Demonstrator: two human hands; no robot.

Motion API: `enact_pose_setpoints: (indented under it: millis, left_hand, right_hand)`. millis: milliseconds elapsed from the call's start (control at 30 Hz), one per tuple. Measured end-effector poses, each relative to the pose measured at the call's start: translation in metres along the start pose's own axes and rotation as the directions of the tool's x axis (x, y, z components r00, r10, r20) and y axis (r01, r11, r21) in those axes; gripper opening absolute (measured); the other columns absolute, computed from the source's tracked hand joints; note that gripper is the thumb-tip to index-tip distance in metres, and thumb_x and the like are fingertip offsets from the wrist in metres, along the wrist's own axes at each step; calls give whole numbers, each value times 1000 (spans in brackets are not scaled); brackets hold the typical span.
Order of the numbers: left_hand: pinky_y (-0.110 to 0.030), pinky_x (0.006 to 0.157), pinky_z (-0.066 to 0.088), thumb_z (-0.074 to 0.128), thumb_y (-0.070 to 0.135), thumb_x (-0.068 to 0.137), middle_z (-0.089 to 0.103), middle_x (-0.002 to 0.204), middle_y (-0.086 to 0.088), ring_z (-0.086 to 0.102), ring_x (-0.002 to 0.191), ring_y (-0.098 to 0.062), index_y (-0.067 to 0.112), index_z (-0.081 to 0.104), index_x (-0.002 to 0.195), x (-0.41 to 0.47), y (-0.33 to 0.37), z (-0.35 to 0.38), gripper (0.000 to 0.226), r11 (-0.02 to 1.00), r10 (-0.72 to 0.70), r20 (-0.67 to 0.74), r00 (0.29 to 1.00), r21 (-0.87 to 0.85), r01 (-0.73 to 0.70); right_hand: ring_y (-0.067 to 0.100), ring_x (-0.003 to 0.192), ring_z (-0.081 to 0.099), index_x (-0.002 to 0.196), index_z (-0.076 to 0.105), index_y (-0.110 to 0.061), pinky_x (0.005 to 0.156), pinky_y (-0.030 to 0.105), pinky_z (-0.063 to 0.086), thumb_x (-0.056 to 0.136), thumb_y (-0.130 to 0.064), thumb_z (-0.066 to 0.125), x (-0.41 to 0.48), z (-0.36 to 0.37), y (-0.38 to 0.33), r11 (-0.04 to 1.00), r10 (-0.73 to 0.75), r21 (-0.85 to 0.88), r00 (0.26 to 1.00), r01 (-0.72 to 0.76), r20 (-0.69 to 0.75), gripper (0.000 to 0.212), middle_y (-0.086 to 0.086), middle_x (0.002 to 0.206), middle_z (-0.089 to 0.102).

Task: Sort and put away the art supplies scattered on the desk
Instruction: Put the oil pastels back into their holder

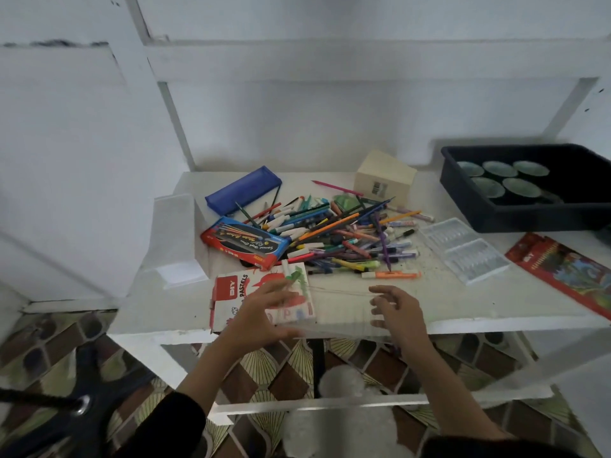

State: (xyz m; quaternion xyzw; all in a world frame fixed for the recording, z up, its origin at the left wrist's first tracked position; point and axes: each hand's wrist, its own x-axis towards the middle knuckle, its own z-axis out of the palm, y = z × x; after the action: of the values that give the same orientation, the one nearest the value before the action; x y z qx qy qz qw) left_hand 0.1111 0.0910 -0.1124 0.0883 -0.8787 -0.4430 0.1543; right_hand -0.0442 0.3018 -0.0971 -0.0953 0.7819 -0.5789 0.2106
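Two hands are showing in the head view. My left hand (261,314) is hovering over the pastel box (231,292) at the near edge of the table (463,302), fingers spread. My right hand (400,309) is hanging just beside the box with its fingers loosely curled. Something clear and blurred seems to be stretching between them, so I cannot tell whether either hand is gripping anything.

Beyond them the pile of pens and pencils (347,236) is lying mid-table, between the blue pencil case (243,190) and the clear trays (463,249). I am judging the pens light, stiff and apt to roll, so gathering a few at once by the middle of their barrels seems best. The pastel box is looking like thin card, light and easily crushed. I am thinking of taking it by its long edges.
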Motion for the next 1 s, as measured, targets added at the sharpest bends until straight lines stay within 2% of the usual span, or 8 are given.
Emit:
enact_pose_setpoints:
  millis: [100, 233, 467, 567, 633, 767, 867, 1000]
  left_hand:
    - [-12, 87, 44, 77, 60, 59, 47, 129, 23, 40, 121, 9, 36, 60, 117, -3, -22, -26, 65, 999, -18, 9, 1000, 44, 18]
    - [-21, 95, 38, 70, 75, 55, 47, 128, 23, 37, 120, 8, 30, 64, 115, -8, -57, -56, 75, 982, -66, 54, 996, 181, 55]
    - [-25, 90, 48, 75, 66, 56, 46, 121, 21, 46, 109, 2, 34, 47, 125, -7, -83, -74, 82, 985, -62, 71, 996, 162, 50]
    - [-23, 90, 42, 69, 69, 56, 44, 116, 22, 45, 104, -1, 32, 44, 125, -3, -84, -72, 83, 980, -18, 66, 998, 199, 4]
    - [-25, 89, 38, 65, 73, 55, 48, 118, 14, 43, 105, -5, 25, 48, 125, 4, -88, -71, 87, 967, 27, 65, 998, 251, -43]
    - [-29, 86, 31, 64, 76, 53, 50, 124, 11, 38, 111, -7, 28, 48, 128, 11, -98, -69, 90, 963, 32, 54, 998, 265, -45]
    - [-27, 85, 32, 69, 73, 52, 50, 123, 13, 39, 109, -7, 30, 48, 127, 10, -106, -64, 89, 977, 43, 2, 999, 210, -43]
    - [-25, 87, 37, 70, 67, 56, 50, 123, 11, 42, 110, -9, 24, 51, 128, 10, -109, -61, 86, 980, 75, -40, 996, 186, -67]
  right_hand:
    - [13, 94, 53, 90, 66, -25, 79, 21, 42, 89, -14, 59, 11, 25, -4, 923, -225, -314, 974, 222, 28, 12, 3, 102, 58]
    - [21, 100, 51, 92, 69, -20, 82, 38, 45, 87, -27, 62, 27, 81, -25, 736, -404, -567, 912, 371, 74, 11, 3, 101, 58]
    - [24, 105, 57, 111, 54, -12, 86, 37, 48, 92, -34, 54, 61, 174, -53, 498, -156, -843, 977, 203, 143, 29, 6, 112, 59]
    - [25, 98, 60, 101, 58, -8, 76, 31, 45, 90, -20, 55, 63, 178, -55, 535, -151, -834, 987, 134, 62, 17, 9, 102, 63]
    - [18, 81, 60, 91, 61, -6, 66, 24, 42, 86, -18, 60, 57, 173, -59, 645, -227, -740, 972, 192, 55, 13, 9, 88, 64]
    - [0, 60, 60, 87, 60, -11, 59, 10, 46, 83, -6, 65, 15, 173, -65, 900, -347, -228, 927, 372, 142, 8, 0, 74, 65]
    - [5, 70, 64, 90, 63, -14, 66, 17, 54, 78, 0, 69, -2, 186, -49, 856, -388, -219, 861, 469, 329, 19, -5, 80, 66]
    - [13, 80, 62, 88, 71, -8, 71, 22, 53, 72, 3, 70, -1, 200, -25, 590, -565, -364, 691, 721, 451, 19, 4, 92, 65]
